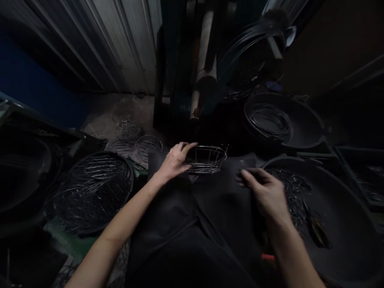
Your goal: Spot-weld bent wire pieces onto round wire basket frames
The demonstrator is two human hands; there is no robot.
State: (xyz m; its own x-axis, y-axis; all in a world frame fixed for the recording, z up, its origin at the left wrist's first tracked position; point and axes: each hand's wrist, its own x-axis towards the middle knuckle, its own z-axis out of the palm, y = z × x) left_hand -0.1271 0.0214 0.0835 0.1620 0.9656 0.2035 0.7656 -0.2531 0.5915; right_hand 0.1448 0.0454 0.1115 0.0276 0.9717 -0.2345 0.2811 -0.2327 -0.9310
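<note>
A small round wire basket [207, 159] rests on my dark-clothed knees in the middle of the view. My left hand [174, 162] grips its left rim, fingers curled over the top wire. My right hand [264, 192] hovers a little to the right of the basket, above my right knee, fingers bent and pressed together; whether it holds a small piece I cannot tell in the dim, blurred light.
A black tub [90, 192] of wire rings sits at the left. Another tub [330, 224] with small wire pieces and pliers [315, 228] is at the right. A basin with coiled wire [270, 120] lies behind. Finished wire baskets [147, 146] stand on the floor by a corrugated wall.
</note>
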